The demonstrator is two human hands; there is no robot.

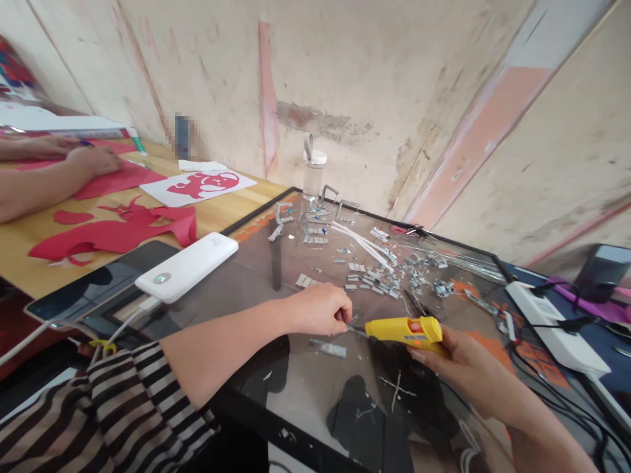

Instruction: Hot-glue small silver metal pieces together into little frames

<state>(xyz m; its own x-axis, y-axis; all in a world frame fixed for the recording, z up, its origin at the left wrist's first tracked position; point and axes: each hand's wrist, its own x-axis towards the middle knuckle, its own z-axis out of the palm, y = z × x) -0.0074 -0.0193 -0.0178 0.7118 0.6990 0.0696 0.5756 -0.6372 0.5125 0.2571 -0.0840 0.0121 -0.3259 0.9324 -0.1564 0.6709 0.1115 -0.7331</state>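
My right hand (466,368) is closed around the handle of a yellow hot glue gun (389,330), its front end pointing left. A small orange light glows on the gun's side. Just beyond its front end, my left hand (323,310) is pinched shut over the glass tabletop (305,368). A thin grey part shows between its fingertips and the gun, but I cannot tell whether it is the nozzle or a held piece. Below the left hand lies a flat grey piece (328,347). Hardened glue strands (397,392) form a cross nearer to me.
Small grey pieces (379,282) and white sticks (362,243) lie behind my hands. A clear bottle (313,174) stands by the wall. At right are a power strip (557,322) and cables; at left, a white power bank (190,266), red paper cutouts (123,233) and another person's hands (93,161).
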